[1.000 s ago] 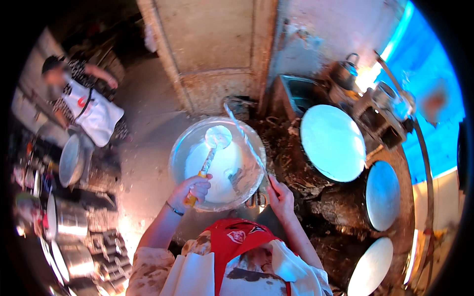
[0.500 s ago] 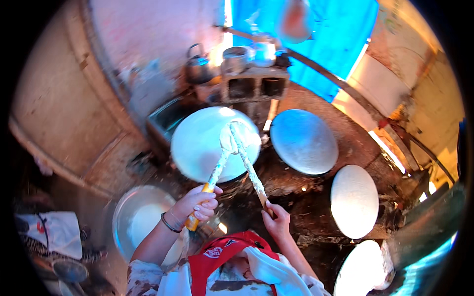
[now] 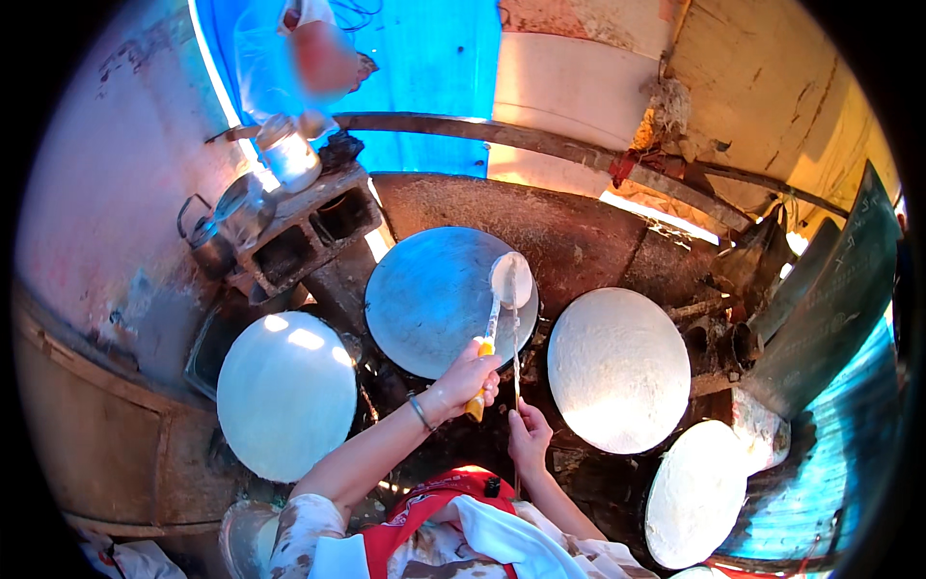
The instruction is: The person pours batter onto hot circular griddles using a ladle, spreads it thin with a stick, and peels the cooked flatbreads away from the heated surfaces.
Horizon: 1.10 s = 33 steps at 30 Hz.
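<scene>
My left hand [image 3: 467, 380] is closed round the yellow handle of a ladle [image 3: 511, 280], whose bowl is coated with white batter. Between the fingers of my right hand [image 3: 530, 436] is a thin, batter-smeared stick [image 3: 516, 352]. The stick's far end meets the ladle's bowl. Both tools are over the right part of a bare grey round griddle [image 3: 424, 307]. I cannot tell how full the bowl is. To the left lies a griddle covered with smooth white batter [image 3: 286, 400]. A whitish, rougher sheet covers another griddle [image 3: 617, 372] on the right.
Another white-covered griddle [image 3: 696, 494] is at the near right. Beyond the left griddle, a concrete block [image 3: 309, 232] stands by a kettle [image 3: 207, 241] and metal pots. A dark sheet panel [image 3: 820, 309] leans at the right, and part of a basin [image 3: 251, 540] shows near my left arm.
The view has turned to the right. Both hands have carried the ladle and stick from over the left, batter-covered griddle to over the bare grey one.
</scene>
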Each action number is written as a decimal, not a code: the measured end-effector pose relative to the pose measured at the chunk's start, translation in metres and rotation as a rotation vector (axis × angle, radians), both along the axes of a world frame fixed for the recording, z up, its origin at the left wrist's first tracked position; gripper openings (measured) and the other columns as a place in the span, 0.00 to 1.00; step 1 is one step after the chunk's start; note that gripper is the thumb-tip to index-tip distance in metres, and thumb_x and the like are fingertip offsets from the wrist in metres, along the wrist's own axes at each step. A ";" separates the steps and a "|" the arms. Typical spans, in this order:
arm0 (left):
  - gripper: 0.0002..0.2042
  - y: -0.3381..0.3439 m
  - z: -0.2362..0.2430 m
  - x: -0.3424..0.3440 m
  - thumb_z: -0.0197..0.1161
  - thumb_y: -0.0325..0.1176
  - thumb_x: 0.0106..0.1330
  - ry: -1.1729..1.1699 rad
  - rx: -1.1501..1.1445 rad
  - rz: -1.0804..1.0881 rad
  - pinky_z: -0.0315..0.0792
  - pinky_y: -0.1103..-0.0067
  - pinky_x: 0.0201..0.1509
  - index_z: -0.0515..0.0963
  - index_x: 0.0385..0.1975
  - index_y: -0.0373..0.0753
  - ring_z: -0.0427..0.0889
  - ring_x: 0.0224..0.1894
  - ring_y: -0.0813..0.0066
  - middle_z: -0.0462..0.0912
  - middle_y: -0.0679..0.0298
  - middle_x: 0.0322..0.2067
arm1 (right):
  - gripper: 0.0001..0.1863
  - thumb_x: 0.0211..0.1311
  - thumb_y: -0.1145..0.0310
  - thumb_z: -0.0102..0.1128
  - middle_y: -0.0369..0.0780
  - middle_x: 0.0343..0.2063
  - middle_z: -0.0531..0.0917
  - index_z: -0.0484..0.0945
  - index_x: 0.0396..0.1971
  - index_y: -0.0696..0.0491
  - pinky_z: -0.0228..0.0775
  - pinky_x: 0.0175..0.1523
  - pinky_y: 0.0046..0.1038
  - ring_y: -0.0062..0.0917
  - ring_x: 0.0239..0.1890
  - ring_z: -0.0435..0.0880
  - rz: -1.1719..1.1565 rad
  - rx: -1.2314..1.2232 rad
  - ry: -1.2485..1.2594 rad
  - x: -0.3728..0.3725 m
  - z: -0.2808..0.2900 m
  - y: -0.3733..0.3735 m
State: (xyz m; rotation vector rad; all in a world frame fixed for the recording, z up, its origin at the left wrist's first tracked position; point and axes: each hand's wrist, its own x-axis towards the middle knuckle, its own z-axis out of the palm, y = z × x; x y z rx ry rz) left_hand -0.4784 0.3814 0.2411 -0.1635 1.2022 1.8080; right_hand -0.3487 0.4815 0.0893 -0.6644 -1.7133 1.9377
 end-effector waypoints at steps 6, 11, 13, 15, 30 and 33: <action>0.29 0.012 -0.069 -0.059 0.53 0.23 0.57 0.493 -0.329 -0.010 0.65 0.80 0.13 0.63 0.62 0.47 0.68 0.14 0.79 0.72 0.63 0.20 | 0.07 0.62 0.67 0.55 0.29 0.11 0.66 0.75 0.39 0.50 0.49 0.10 0.18 0.12 0.07 0.60 -0.039 -0.305 -0.200 -0.036 -0.003 0.002; 0.25 0.007 -0.091 -0.105 0.57 0.25 0.53 1.023 -0.726 -0.148 0.74 0.71 0.42 0.71 0.55 0.44 0.81 0.39 0.57 0.80 0.49 0.40 | 0.11 0.63 0.67 0.54 0.30 0.13 0.64 0.73 0.44 0.52 0.49 0.13 0.19 0.14 0.09 0.59 0.013 -0.501 -0.229 -0.079 0.028 -0.005; 0.25 0.003 -0.091 -0.117 0.58 0.25 0.53 1.051 -0.796 -0.183 0.72 0.70 0.50 0.72 0.55 0.45 0.78 0.48 0.53 0.78 0.47 0.44 | 0.10 0.64 0.67 0.52 0.31 0.15 0.64 0.72 0.45 0.50 0.50 0.14 0.19 0.15 0.11 0.60 0.093 -0.620 -0.200 -0.080 0.052 0.006; 0.24 0.003 -0.086 -0.126 0.57 0.25 0.54 1.101 -0.819 -0.185 0.72 0.69 0.50 0.72 0.55 0.46 0.77 0.47 0.52 0.78 0.47 0.45 | 0.10 0.64 0.67 0.53 0.31 0.15 0.65 0.72 0.44 0.49 0.50 0.15 0.19 0.16 0.11 0.61 -0.004 -0.576 -0.198 -0.073 0.050 0.010; 0.24 -0.052 -0.098 -0.172 0.56 0.25 0.54 1.110 -0.809 0.006 0.69 0.71 0.55 0.71 0.55 0.42 0.75 0.52 0.52 0.76 0.48 0.49 | 0.14 0.60 0.67 0.58 0.32 0.12 0.69 0.73 0.43 0.57 0.51 0.12 0.22 0.17 0.08 0.62 -0.002 -0.240 -0.288 -0.155 0.014 -0.012; 0.25 -0.101 -0.098 -0.164 0.56 0.24 0.53 0.963 -0.876 0.032 0.73 0.72 0.46 0.70 0.55 0.42 0.79 0.43 0.56 0.79 0.50 0.43 | 0.15 0.58 0.67 0.60 0.33 0.13 0.72 0.75 0.42 0.58 0.54 0.12 0.22 0.18 0.07 0.64 -0.049 -0.236 -0.263 -0.140 0.027 0.013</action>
